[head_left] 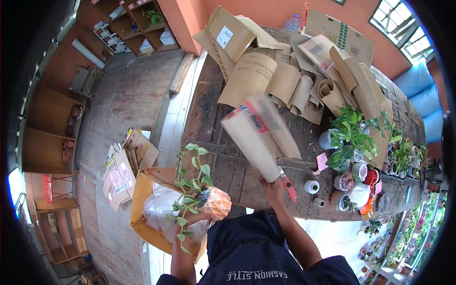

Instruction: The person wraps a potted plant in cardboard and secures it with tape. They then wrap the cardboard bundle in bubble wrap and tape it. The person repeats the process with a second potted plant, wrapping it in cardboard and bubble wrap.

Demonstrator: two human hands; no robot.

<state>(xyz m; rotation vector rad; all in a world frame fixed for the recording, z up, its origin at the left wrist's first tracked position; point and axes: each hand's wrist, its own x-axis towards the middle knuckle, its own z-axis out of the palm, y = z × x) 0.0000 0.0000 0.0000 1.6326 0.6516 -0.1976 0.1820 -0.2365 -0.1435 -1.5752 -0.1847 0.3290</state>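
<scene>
My left hand (194,217) is closed round a potted trailing plant (194,178), held tilted over a cardboard box. Its pot (216,203) looks wrapped in brown material and shiny clear plastic, and green leafy stems hang down past my wrist. With my right hand (271,189) I grip the near end of a folded piece of brown cardboard (254,133), raised above the wooden table and blurred at its far end. Red-handled pruning shears (288,186) are right beside my right hand; whether they touch it I cannot tell.
Cut and rolled cardboard (251,73) is heaped on the far side of the wooden table (209,128). Potted plants (349,137), a white bottle (311,186) and small pots stand on the right. At my left are an open box (137,209) with clear plastic and stacked flattened cartons (121,175).
</scene>
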